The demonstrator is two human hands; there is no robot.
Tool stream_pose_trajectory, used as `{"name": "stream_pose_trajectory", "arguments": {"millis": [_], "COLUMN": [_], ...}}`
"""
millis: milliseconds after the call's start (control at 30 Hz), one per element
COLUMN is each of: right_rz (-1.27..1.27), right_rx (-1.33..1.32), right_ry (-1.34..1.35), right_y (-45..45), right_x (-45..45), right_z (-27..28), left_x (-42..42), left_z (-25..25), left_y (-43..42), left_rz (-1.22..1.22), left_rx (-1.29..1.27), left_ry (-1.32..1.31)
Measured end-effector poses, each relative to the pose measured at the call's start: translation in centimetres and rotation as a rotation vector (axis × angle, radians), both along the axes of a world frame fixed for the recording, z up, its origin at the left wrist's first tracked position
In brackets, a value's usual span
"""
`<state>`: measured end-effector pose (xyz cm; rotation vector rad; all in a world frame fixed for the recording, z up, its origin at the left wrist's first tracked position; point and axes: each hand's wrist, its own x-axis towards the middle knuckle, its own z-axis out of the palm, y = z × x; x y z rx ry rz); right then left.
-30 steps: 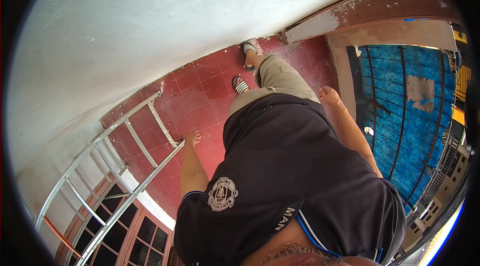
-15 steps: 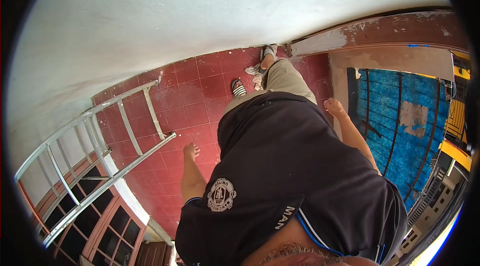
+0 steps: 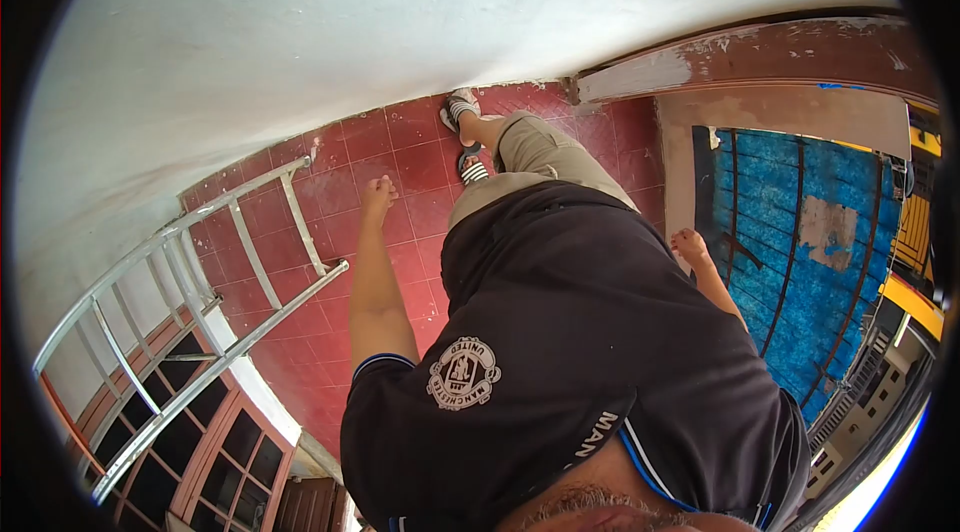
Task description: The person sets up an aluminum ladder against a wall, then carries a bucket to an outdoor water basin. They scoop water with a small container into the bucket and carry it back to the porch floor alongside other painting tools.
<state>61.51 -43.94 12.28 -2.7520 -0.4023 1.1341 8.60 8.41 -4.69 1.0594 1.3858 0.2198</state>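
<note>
My left hand [image 3: 379, 196] hangs over the red tiled floor [image 3: 330, 317], right of the metal ladder's top end, with loosely bent fingers and nothing in it. On the other side of my body, my right hand [image 3: 688, 245] hangs by the blue panel, fingers loose, also without anything in it. Neither hand touches an object. The silver ladder [image 3: 256, 257] reaches across the left side. My sandalled feet are near the wall, one sandal [image 3: 458, 112] beside a pale rag [image 3: 466, 97].
A pale plastered wall [image 3: 300, 22] spans the top. A worn brown wooden beam [image 3: 760, 57] is at the upper right, above a blue panel [image 3: 765, 222] crossed by dark bars. Brown-framed windows [image 3: 225, 467] show at the lower left.
My left hand has swung forward towards the wall, while my right hand has moved back. One foot has shifted left beside the other. The ladder appears farther left than a second ago.
</note>
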Motion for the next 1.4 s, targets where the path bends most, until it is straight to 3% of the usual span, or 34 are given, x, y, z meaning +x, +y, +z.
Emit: {"name": "stream_pose_trajectory", "arguments": {"millis": [67, 133, 233, 267, 333, 400, 467, 600, 667, 733, 800, 900, 1000, 1067, 1133, 1233, 1333, 1400], "right_rz": [-0.01, 0.198, 0.252, 0.146, 0.279, 0.032, 0.002, -0.046, -0.05, -0.042, -0.036, 0.062, 0.142, 0.039, 0.02, 0.049, 0.112, 0.128], "right_rx": [-0.015, -0.062, -0.074, 0.013, 0.008, 0.174, 0.143, 0.08, 0.097, 0.098, 0.077, -0.021, -0.165, -0.006, 0.003, 0.022, 0.034, 0.023], "right_ry": [0.012, -0.075, 0.078, 0.101, 0.044, 0.223, 0.223, 0.195, 0.167, 0.128, 0.114, 0.083, 0.14, 0.176, 0.165, 0.164, 0.177, 0.182], "right_y": [-1.0, 0.7, 4.2, 4.3, 7.4, 9.1, 10.2, 9.5, 8.0, 7.0, 6.1, 5.5, 4.7, 4.6, 6.2, 7.5, 8.5, 8.8], "right_x": [-1.7, -4.5, -5.7, -5.6, -4.8, -3.6, -2.4, -1.8, -1.6, -2.7, -3.5, -3.6, -3.1, -2.3, -2.0, -1.2, 0.1, 0.9], "right_z": [-0.2, 0.6, -1.2, -3.4, -5.5, -7.3, -7.1, -5.9, -4.8, -2.7, -0.6, 1.2, 0.7, -0.2, 0.0, -0.8, -3.1, -4.4], "left_x": [-1.0, -4.2, -13.1, -15.0, -17.7, -18.7, -20.1, -16.3, -10.8, -4.5, 0.6, 3.2, 1.4, -2.3, -5.0, -10.8, -14.0, -14.2], "left_z": [-0.5, -0.7, -2.6, -1.0, 3.2, 5.0, 5.2, 1.5, 1.0, 2.1, 4.1, 3.1, 1.8, -0.7, 0.5, -1.1, -0.2, 0.3], "left_y": [0.0, -1.2, -5.9, -7.2, -8.8, -8.9, -7.7, -0.5, 3.6, 6.0, 7.4, 8.5, 7.4, 5.6, 2.8, -2.2, -6.7, -9.4], "left_rz": [0.014, 0.012, -0.003, -0.008, -0.027, -0.043, -0.008, 0.134, -0.063, -0.094, -0.177, -0.257, -0.267, -0.261, -0.231, -0.183, -0.008, 0.161], "left_rx": [-0.056, -0.133, -0.284, -0.348, -0.42, -0.429, -0.392, -0.296, -0.076, 0.06, 0.142, 0.171, 0.146, 0.057, -0.017, -0.177, -0.241, -0.366], "left_ry": [0.018, 0.108, 0.293, 0.36, 0.488, 0.549, 0.649, 0.372, 0.293, 0.221, 0.226, 0.201, 0.219, 0.225, 0.379, 0.381, 0.416, 0.308]}}
